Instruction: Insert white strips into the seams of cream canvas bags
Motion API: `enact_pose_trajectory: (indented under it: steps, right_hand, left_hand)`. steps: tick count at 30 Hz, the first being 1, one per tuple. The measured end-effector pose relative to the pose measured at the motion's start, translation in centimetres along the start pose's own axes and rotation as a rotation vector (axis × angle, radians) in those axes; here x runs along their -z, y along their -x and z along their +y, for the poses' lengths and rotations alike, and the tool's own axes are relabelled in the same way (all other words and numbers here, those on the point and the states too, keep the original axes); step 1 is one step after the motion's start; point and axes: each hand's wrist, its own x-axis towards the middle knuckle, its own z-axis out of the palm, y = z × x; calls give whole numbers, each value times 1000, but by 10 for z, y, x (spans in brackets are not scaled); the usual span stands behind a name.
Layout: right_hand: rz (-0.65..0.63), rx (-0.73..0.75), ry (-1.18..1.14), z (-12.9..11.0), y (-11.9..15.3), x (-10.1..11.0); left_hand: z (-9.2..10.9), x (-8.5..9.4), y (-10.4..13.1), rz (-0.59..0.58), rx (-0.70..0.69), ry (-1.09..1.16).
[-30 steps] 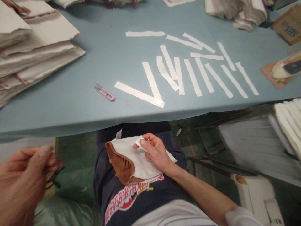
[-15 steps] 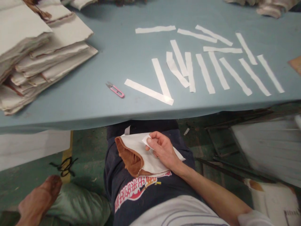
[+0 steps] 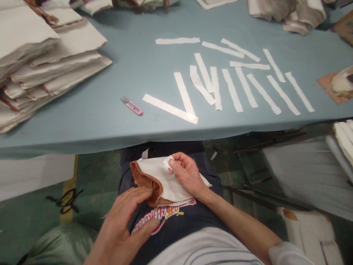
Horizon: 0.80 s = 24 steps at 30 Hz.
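Note:
On my lap lies a white cloth pouch (image 3: 171,186) with a gathered brown lining (image 3: 143,179) at its gaping left end. Between the thumb and fingers of my right hand (image 3: 186,175) is a small white strip (image 3: 167,162), held just over the pouch's upper face. My left hand (image 3: 125,217) is open at the pouch's lower left, thumb apart from the fingers. Its fingertips overlap the brown lining; whether they touch it I cannot tell. A pale tab (image 3: 145,154) sticks up behind the pouch's far edge.
Across the blue-covered table (image 3: 124,129) lie several white strips (image 3: 231,90) and pink thread snips (image 3: 131,106). A stack of folded white cloth pieces (image 3: 55,70) fills the left side. More cloth (image 3: 289,14) sits at the back right, near brown card (image 3: 338,86).
My left hand has come in from the far lower left to the brown lining. The right hand keeps its pinch on the strip. The view has shifted slightly.

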Motion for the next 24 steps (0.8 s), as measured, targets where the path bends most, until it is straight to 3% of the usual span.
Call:
enact_pose_trajectory:
  steps: [2,5,9,13,18,22,24]
  right_hand:
    - [4,12,-7,-1,0,0]
    - [-8,23,-23,-5,0,1]
    - [-67,62,-43,-28,-3,5]
    - [-169,198,-12,-72,-1,13]
    - [-243,190,-16,-123,24,19]
    - [-322,171,61,-135,40,8]
    - [-295,229,182,-133,39,0]
  left_hand:
    - [19,-19,-5,6,-129,32]
    - [31,-27,-18,-62,-95,181]
    - [41,-13,-47,-95,-14,347]
    - [50,4,-78,-61,-16,443]
    - [42,11,-99,-9,65,596]
    - [42,9,-105,6,121,640]
    - [47,8,-108,0,102,639]
